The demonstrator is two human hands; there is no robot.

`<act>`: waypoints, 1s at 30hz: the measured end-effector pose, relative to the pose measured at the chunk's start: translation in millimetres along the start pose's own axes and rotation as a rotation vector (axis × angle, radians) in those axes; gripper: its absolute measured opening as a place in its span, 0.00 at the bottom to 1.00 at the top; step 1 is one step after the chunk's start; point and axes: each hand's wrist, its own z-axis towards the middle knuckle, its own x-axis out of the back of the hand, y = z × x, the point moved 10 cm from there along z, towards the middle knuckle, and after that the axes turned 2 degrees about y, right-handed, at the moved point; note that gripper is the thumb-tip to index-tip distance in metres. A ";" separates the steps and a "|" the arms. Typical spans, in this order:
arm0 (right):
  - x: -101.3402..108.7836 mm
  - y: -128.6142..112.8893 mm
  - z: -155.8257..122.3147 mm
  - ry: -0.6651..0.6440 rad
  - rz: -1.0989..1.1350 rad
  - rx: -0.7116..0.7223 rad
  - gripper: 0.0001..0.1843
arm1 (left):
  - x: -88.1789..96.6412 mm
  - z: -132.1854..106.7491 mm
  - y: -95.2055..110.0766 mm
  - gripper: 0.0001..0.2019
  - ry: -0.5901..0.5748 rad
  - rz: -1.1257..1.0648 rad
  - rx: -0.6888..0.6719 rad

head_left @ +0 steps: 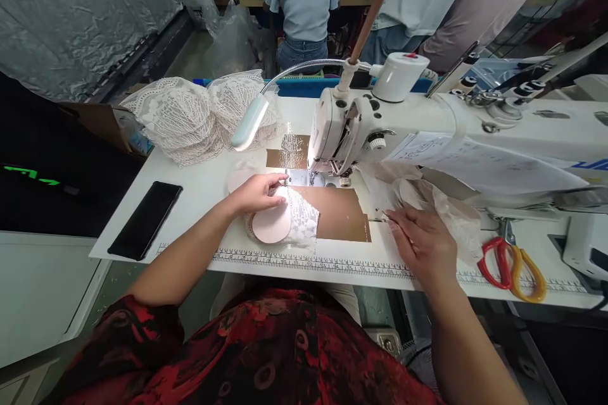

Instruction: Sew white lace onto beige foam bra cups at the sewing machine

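Note:
Under the lit needle area of the white sewing machine [351, 133], my left hand [259, 193] grips the upper edge of a lace-covered bra cup [272, 223]. Its thumb lies over the pale smooth face, and white lace [304, 218] spreads out to the right. Further right, my right hand [422, 247] is closed in a pinch by the edge of a pile of thin pale fabric [427, 199]. Something small shows at its fingertips, too small to name. Brown tape [339, 215] covers the bed between the hands.
Stacked lace cups [175, 120] stand at the back left, under a bendable lamp [251, 121]. A black phone [145, 220] lies at the left. Red-and-yellow-handled scissors [510, 266] lie at the right, over the printed ruler [342, 263]. A person in light blue [306, 0] sits beyond.

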 end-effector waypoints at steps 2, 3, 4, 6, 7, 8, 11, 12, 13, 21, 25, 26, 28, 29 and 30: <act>18.6 -5.1 -4.3 0.145 0.135 -0.025 0.13 | -4.1 0.9 -2.4 0.31 -0.032 -0.091 0.009; 25.7 -7.2 -6.3 0.203 0.201 -0.052 0.13 | -6.6 0.7 -1.8 0.29 -0.052 -0.145 0.010; 28.7 -8.5 -7.5 0.229 0.264 -0.096 0.13 | -10.2 0.1 -0.2 0.27 -0.081 -0.201 0.012; 20.4 -9.7 -6.4 0.180 0.390 -0.228 0.12 | -19.5 -2.5 5.2 0.20 -0.154 -0.303 0.025; 8.0 -11.0 -4.7 0.092 0.451 -0.306 0.13 | -24.2 -4.2 8.6 0.18 -0.186 -0.345 0.034; -5.5 -15.3 -2.1 -0.001 0.521 -0.359 0.13 | -28.5 -6.1 11.6 0.16 -0.210 -0.378 0.047; -45.2 -35.2 10.3 -0.273 0.655 -0.429 0.16 | -40.3 -10.7 16.3 0.14 -0.241 -0.429 0.098; -55.7 -41.0 16.0 -0.335 0.665 -0.438 0.17 | -45.0 -11.9 16.4 0.14 -0.253 -0.448 0.115; -67.2 -47.2 21.5 -0.408 0.681 -0.443 0.18 | -50.0 -12.7 15.7 0.15 -0.268 -0.469 0.131; -129.0 -93.1 46.4 -0.760 0.728 -0.316 0.15 | -55.5 -4.5 7.5 0.16 -0.371 -0.425 0.053; -134.2 -90.4 45.7 -0.730 0.749 -0.363 0.16 | -16.3 3.3 -2.8 0.14 -0.200 -0.147 0.020; -134.3 -89.5 45.0 -0.731 0.758 -0.372 0.16 | -8.7 3.7 -1.7 0.15 -0.159 -0.132 0.000; -133.9 -88.2 43.9 -0.735 0.780 -0.381 0.16 | -4.8 2.0 5.3 0.20 -0.136 -0.165 -0.055; -133.4 -87.4 43.6 -0.733 0.788 -0.385 0.16 | -7.9 0.4 10.0 0.23 -0.148 -0.189 -0.081; -132.8 -86.8 43.5 -0.728 0.796 -0.386 0.17 | -12.9 -1.4 14.7 0.26 -0.163 -0.204 -0.103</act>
